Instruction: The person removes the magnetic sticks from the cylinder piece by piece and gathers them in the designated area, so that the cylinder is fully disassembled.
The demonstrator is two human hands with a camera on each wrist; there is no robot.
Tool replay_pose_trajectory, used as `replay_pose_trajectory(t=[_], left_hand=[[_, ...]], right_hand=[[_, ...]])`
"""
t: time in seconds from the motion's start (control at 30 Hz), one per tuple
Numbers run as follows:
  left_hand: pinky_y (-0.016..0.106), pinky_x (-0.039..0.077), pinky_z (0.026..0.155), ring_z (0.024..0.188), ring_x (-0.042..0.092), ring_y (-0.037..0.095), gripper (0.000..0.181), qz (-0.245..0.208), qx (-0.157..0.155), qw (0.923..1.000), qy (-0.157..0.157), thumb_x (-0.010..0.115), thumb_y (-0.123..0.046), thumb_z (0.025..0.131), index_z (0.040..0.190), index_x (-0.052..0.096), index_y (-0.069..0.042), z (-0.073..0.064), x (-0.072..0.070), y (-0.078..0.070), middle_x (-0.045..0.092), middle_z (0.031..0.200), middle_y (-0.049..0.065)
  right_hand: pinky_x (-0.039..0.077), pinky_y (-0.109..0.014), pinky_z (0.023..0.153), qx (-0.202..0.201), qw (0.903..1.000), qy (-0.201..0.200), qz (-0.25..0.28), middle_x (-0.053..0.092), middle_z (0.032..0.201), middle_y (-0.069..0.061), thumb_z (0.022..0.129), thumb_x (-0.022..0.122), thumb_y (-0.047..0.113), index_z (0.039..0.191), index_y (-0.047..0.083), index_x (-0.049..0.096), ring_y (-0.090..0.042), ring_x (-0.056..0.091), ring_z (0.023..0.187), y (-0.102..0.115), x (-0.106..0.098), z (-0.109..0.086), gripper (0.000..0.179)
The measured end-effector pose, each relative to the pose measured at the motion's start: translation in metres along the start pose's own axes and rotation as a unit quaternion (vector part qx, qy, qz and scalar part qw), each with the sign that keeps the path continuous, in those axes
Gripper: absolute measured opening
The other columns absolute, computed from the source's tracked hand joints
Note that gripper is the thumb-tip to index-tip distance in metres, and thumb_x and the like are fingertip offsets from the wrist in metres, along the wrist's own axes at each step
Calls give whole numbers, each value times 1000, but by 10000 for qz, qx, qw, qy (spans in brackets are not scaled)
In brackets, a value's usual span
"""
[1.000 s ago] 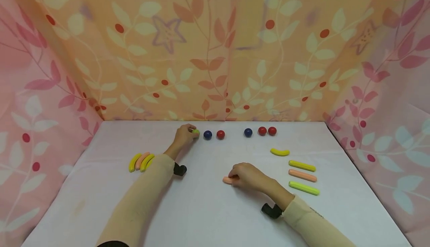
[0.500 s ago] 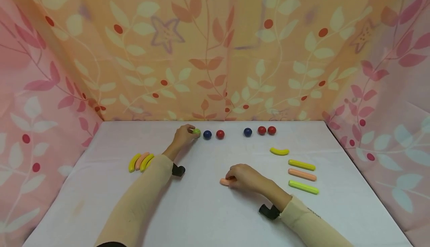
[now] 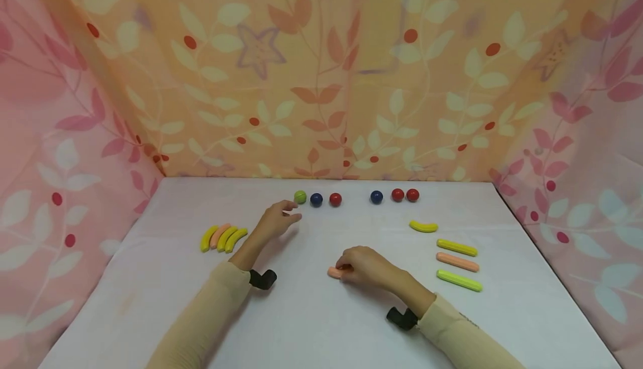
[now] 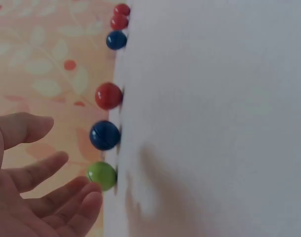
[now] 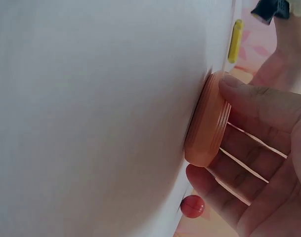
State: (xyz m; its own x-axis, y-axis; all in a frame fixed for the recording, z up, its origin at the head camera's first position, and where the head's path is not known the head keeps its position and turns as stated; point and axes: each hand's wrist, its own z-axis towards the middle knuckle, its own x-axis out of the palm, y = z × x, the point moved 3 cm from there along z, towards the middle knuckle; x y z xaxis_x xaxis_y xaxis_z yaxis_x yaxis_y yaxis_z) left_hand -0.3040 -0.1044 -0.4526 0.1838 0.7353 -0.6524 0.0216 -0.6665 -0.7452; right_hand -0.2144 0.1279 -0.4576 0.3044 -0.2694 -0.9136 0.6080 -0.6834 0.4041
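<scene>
In the head view my left hand (image 3: 276,221) hovers with loosely spread fingers just in front of the green ball (image 3: 300,197), holding nothing. The left wrist view puts its fingertips near the green ball (image 4: 102,176), one partly overlapping it in sight. Beside that ball stand a blue ball (image 3: 316,200) and a red ball (image 3: 335,200) in a row. At the middle of the table my right hand (image 3: 369,267) holds an orange ridged stick (image 5: 205,123) lying on the cloth, thumb on one end and fingers behind. In the head view only the stick's left end shows.
To the right along the back stand another blue ball (image 3: 376,197) and two red balls (image 3: 398,195). Several curved yellow and orange pieces (image 3: 224,239) lie at left. A curved yellow piece (image 3: 423,226) and straight yellow, orange (image 3: 457,262) and green sticks lie at right.
My left hand has let go of the green ball and drawn back toward me. The green ball stays beside the blue one. My right hand slid the orange stick slightly left.
</scene>
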Motion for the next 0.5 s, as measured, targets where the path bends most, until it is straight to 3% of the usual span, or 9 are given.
replay_pose_trajectory(t=[0.17,0.27,0.5], left_hand=[[47,48,99,123,54,30,36,-38,-133,9996,227,64,-29,94,126,63,-12,-18,7,-2,60,132,12],[48,46,101,125,52,30,35,-19,-175,9997,177,64,-29,94,125,63,-14,-26,9,-1,61,131,11],[53,43,105,126,52,33,32,-70,66,9999,-120,60,-25,96,125,63,-13,-41,8,1,60,133,13]], right_hand=[[51,-23,76,-61,10000,-11,41,69,84,8,87,73,26,99,13,77,-3,56,76,1,1,3,18],[52,-25,77,38,9998,-35,196,69,86,8,90,69,32,100,14,77,-3,58,78,-1,1,4,22],[53,-32,80,738,9941,-506,616,70,93,5,91,68,24,104,10,75,-10,61,87,-16,-13,-2,21]])
